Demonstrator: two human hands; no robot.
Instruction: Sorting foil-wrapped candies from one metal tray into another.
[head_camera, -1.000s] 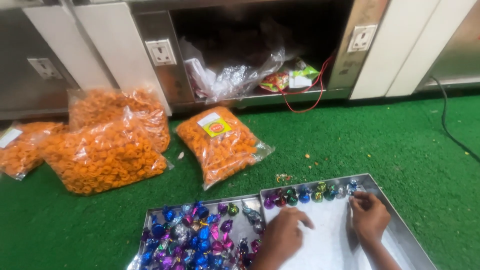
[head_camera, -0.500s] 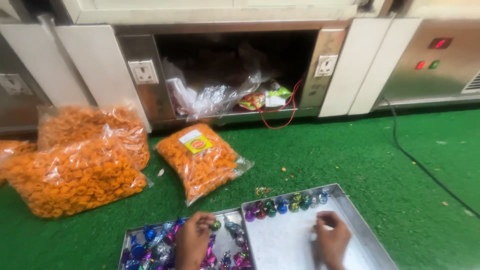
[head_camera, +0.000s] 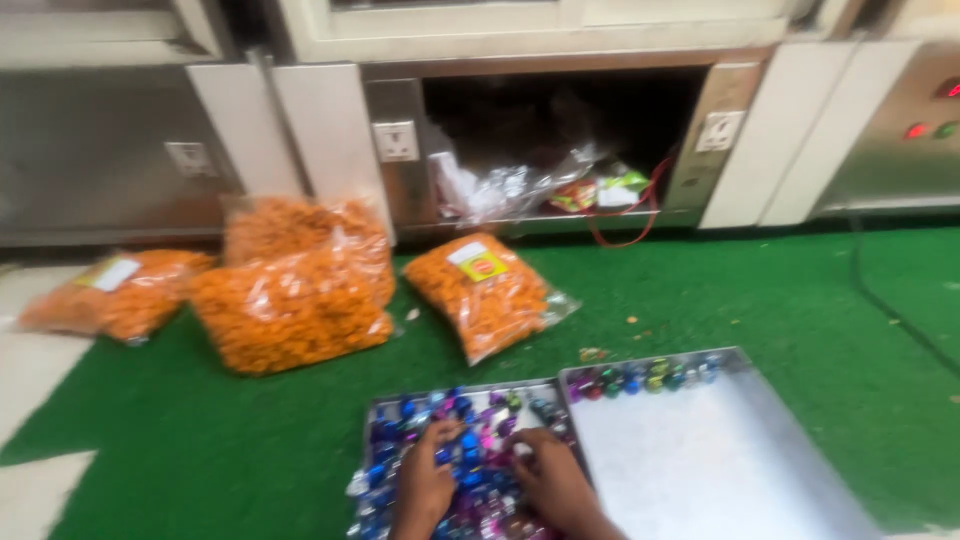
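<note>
- Both hands sit low in my head view: left hand (head_camera: 425, 485) and right hand (head_camera: 553, 482) lie side by side on the heap of foil-wrapped sweets (head_camera: 470, 450), fingers spread and pressing into the pile. Motion blur keeps me from telling whether either hand has closed on a sweet.
- Those sweets, in blue, purple and pink wrappers, fill the left metal tray (head_camera: 375, 420) on the green mat (head_camera: 720, 300).
- Just beside it, touching along one edge, I see the right metal tray (head_camera: 790, 440). It is mostly bare, with only a single row of sweets (head_camera: 645, 375) lined up along its far rim.
- I judge each sweet light, small and firm, with slick, crinkly foil that slides easily; a fingertip pinch across the body looks like the surest hold, since a scooped handful may spill.
- Farther back on the mat I see three clear bags of orange snacks (head_camera: 290, 300), one carrying a yellow label.
- Behind them stands a steel cabinet (head_camera: 330, 130) with an open compartment that holds crumpled plastic wrap and a red cable.
</note>
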